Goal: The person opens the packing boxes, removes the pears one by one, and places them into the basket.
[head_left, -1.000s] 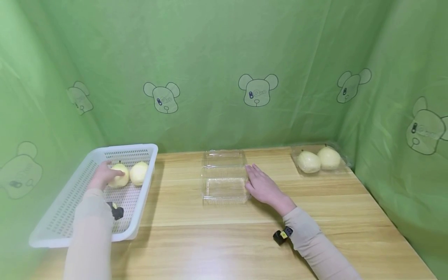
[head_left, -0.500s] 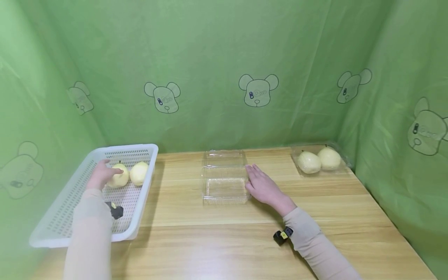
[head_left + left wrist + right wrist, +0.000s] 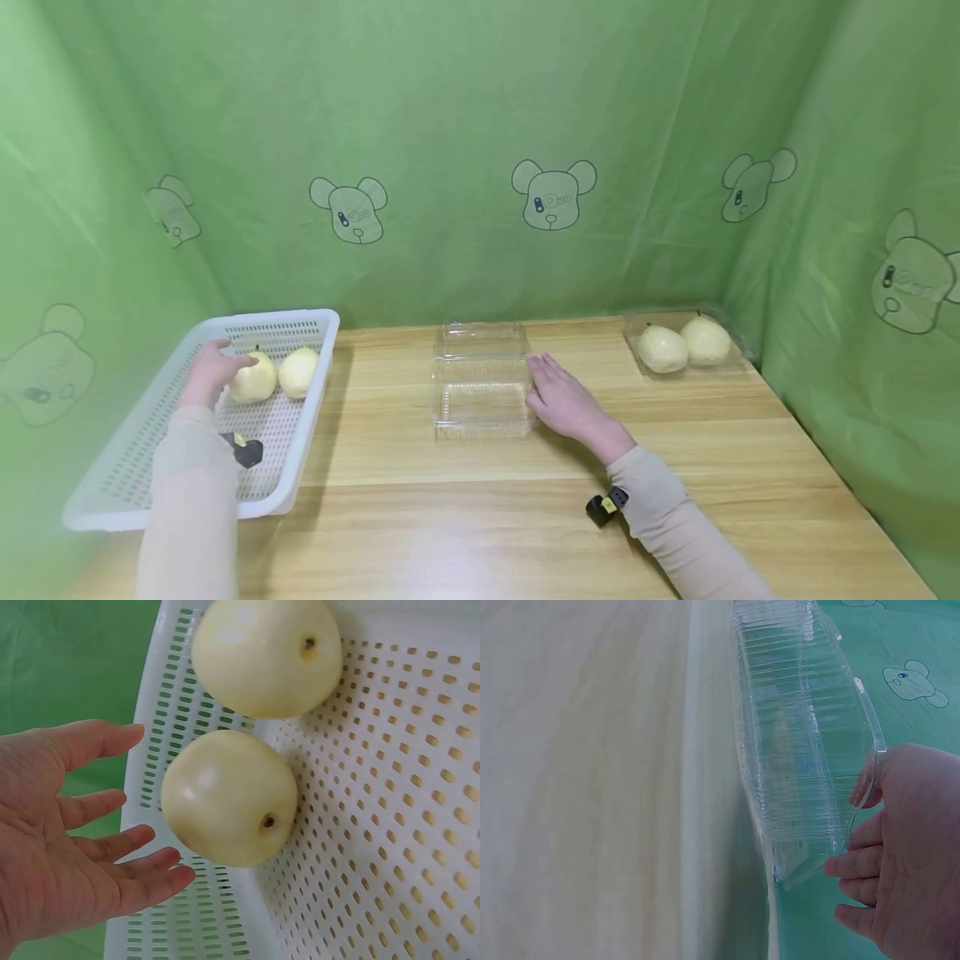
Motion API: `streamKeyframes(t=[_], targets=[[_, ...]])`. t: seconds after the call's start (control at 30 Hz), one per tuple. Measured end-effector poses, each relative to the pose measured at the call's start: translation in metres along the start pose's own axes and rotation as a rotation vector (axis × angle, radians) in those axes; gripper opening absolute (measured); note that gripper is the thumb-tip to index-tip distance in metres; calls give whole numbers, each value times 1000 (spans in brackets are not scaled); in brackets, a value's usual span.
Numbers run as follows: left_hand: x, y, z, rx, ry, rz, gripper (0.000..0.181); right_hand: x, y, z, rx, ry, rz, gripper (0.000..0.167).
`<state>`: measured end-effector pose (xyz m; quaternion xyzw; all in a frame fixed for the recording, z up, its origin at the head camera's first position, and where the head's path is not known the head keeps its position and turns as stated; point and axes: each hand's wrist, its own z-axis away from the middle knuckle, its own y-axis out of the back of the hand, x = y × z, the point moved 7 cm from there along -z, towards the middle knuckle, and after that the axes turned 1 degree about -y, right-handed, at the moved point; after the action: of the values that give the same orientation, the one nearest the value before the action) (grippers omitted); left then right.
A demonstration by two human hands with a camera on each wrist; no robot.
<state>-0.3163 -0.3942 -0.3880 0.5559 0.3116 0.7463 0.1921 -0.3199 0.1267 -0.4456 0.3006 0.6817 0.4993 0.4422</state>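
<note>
Two round, pale yellow pears lie side by side at the far end of the white basket: a left pear (image 3: pixel 252 377) and a right pear (image 3: pixel 298 372). My left hand (image 3: pixel 208 372) hovers at the left pear's side. In the left wrist view its fingers (image 3: pixel 154 889) are spread, with a gap between them and the nearer pear (image 3: pixel 229 799). An opened clear plastic clamshell box (image 3: pixel 483 404) stands mid-table, its lid folded back. At its right edge my right hand (image 3: pixel 566 400) holds the rim, the thumb (image 3: pixel 866 784) over it and fingers along the outside.
The perforated white basket (image 3: pixel 303 467) takes up the table's left side. At the back right, two more pears (image 3: pixel 684 343) sit in a clear plastic package. Green curtains (image 3: pixel 450 125) hang behind the wooden table (image 3: pixel 465 517) and on both sides.
My left hand has drawn slightly left, away from the left pear, and its thumb no longer lies across the fruit as far. The right hand and the clamshell box stay put.
</note>
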Motion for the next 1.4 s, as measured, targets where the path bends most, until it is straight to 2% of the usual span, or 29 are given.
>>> streamKeyframes(t=[0.17, 0.43, 0.57, 0.93, 1.13, 1.4], targets=[[4, 4, 4, 20, -7, 31, 79, 0, 1, 0, -1, -1, -2, 61], [18, 12, 12, 83, -41, 121, 78, -1, 2, 0, 11, 7, 2, 61], [23, 14, 15, 89, -51, 150, 78, 0, 2, 0, 18, 11, 5, 61], [31, 18, 27, 96, -27, 210, 82, 1, -1, -2, 23, 16, 12, 61], [40, 17, 37, 105, -69, 196, 81, 1, -1, -2, 28, 19, 15, 61], [52, 16, 51, 128, -123, 228, 78, 2, -1, -2, 23, 13, 12, 61]])
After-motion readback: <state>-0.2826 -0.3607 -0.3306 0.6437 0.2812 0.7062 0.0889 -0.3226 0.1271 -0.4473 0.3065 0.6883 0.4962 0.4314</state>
